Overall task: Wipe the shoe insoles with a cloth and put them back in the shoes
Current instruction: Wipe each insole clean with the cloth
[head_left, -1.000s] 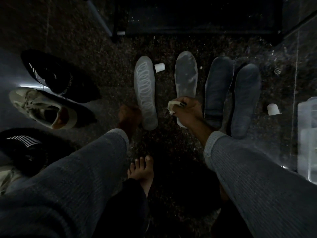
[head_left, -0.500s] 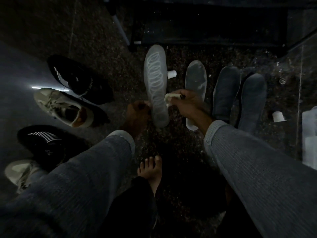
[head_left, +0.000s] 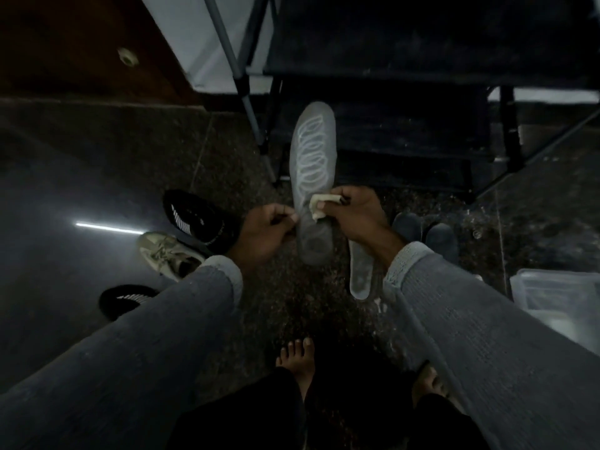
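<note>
A pale grey insole (head_left: pixel 312 157) with a looped white pattern is held up off the floor, toe end pointing away from me. My left hand (head_left: pixel 264 233) pinches its left edge near the heel. My right hand (head_left: pixel 358 216) grips a small cream cloth (head_left: pixel 319 204) and presses it against the insole's right side. A second pale insole (head_left: pixel 360 274) lies on the floor below my right wrist. Two dark insoles (head_left: pixel 407 225) (head_left: pixel 441 238) lie beside it, partly hidden by my right sleeve.
At the left stand a black striped shoe (head_left: pixel 194 219), a beige laced shoe (head_left: pixel 165 254) and another black shoe (head_left: pixel 126 300). A dark metal rack (head_left: pixel 389 76) rises ahead. A clear plastic box (head_left: pixel 558 297) sits at the right. My bare feet (head_left: pixel 297 358) are below.
My left hand lifted the patterned insole from the floor and raised it. My right hand carried the cloth from the other pale insole onto it. My view tilted up toward the rack.
</note>
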Demonstrator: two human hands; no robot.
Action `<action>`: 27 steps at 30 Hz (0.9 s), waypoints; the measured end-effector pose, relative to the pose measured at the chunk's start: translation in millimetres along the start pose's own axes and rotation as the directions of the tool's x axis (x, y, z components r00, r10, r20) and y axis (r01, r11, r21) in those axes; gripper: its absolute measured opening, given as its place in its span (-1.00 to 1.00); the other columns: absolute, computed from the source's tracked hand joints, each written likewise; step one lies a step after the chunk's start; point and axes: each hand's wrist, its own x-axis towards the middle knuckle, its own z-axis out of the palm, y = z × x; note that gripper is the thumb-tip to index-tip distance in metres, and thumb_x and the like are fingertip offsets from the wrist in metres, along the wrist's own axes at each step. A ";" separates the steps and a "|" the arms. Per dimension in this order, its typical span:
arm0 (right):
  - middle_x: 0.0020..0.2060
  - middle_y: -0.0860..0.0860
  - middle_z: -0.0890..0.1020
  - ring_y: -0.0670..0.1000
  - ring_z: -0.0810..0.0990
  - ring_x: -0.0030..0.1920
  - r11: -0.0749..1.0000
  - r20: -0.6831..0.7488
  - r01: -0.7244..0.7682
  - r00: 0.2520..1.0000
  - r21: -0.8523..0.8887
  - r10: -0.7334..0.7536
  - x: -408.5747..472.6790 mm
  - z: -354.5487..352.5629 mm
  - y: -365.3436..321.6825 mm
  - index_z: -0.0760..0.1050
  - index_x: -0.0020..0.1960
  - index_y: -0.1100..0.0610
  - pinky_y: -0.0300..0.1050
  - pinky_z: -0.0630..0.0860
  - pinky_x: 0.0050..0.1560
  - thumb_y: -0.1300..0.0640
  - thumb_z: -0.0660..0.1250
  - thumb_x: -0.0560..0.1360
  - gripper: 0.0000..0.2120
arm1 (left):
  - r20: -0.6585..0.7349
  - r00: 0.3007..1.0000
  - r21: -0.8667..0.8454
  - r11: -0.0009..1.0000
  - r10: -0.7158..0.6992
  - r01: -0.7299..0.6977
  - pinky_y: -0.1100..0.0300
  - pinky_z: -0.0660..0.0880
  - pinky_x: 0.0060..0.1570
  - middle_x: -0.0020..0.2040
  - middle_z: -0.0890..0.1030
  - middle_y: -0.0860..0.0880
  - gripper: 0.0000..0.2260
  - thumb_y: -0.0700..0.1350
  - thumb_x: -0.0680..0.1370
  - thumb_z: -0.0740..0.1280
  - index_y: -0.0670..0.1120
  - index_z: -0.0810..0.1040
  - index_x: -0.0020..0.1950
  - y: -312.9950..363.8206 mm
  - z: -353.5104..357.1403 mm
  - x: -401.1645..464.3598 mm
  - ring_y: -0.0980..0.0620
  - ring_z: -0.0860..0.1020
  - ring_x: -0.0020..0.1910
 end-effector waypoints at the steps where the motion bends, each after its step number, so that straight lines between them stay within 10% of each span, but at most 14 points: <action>1: -0.33 -0.10 0.57 -0.19 0.52 -0.31 1.000 0.001 0.022 1.000 0.006 -0.022 -10.5 -5.6 -13.5 0.58 -0.14 0.15 -0.38 0.48 -0.26 0.23 0.48 0.42 -0.91 | -0.005 1.000 -0.025 1.000 -0.004 0.004 0.26 0.56 -0.22 -0.25 0.62 -0.04 -0.89 -0.23 0.58 0.34 -0.09 0.58 -0.14 11.0 -3.9 -10.4 0.09 0.59 -0.27; 15: -0.18 0.05 0.67 -0.09 0.62 -0.21 0.995 0.219 0.041 0.974 0.094 -0.061 -156.5 -66.5 -128.9 0.62 -0.03 0.15 -0.22 0.58 -0.16 0.27 0.47 0.41 -0.85 | -0.042 0.991 -0.711 0.701 -0.128 0.060 0.19 0.52 -0.08 0.05 0.65 -0.05 -0.52 0.23 0.65 -0.05 -0.04 0.54 0.10 146.8 -28.4 -143.0 0.03 0.61 0.03; 27: -0.03 0.14 0.69 0.03 0.68 -0.05 0.995 0.286 -0.001 0.958 0.098 -0.027 -177.2 -73.7 -124.1 0.60 0.08 0.27 -0.18 0.63 -0.07 0.30 0.43 0.43 -0.78 | 0.340 0.939 -0.872 0.388 0.047 0.297 -0.06 0.48 0.25 0.37 0.49 -0.20 -0.28 0.39 0.56 -0.10 -0.12 0.42 0.39 146.2 -0.7 -142.0 -0.16 0.49 0.30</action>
